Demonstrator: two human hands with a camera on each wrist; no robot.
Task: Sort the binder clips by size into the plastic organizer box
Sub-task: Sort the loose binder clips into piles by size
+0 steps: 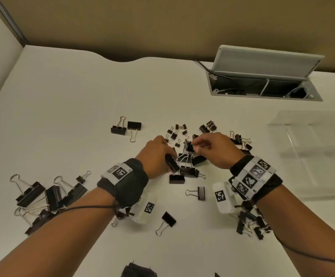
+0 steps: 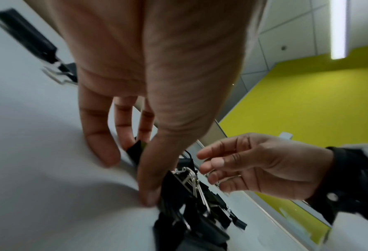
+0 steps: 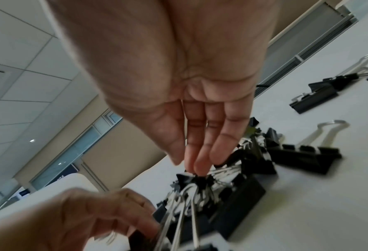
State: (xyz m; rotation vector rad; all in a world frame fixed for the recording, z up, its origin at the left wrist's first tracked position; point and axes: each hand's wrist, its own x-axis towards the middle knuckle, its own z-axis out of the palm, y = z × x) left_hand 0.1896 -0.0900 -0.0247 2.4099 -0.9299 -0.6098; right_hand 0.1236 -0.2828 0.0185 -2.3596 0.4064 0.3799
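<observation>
Many black binder clips with silver wire handles lie in a tangled pile at the table's middle. My left hand reaches down at the pile's left side, thumb and fingers pinching a medium black clip; the left wrist view shows its thumb against the pile. My right hand pinches a small black clip at the top of the pile, fingertips bunched on it. The clear plastic organizer box stands at the right, away from both hands.
Large clips are heaped at the near left, two medium ones lie farther back, and several tiny ones lie beyond the hands. More clips sit under my right wrist. An open cable hatch is at the back right.
</observation>
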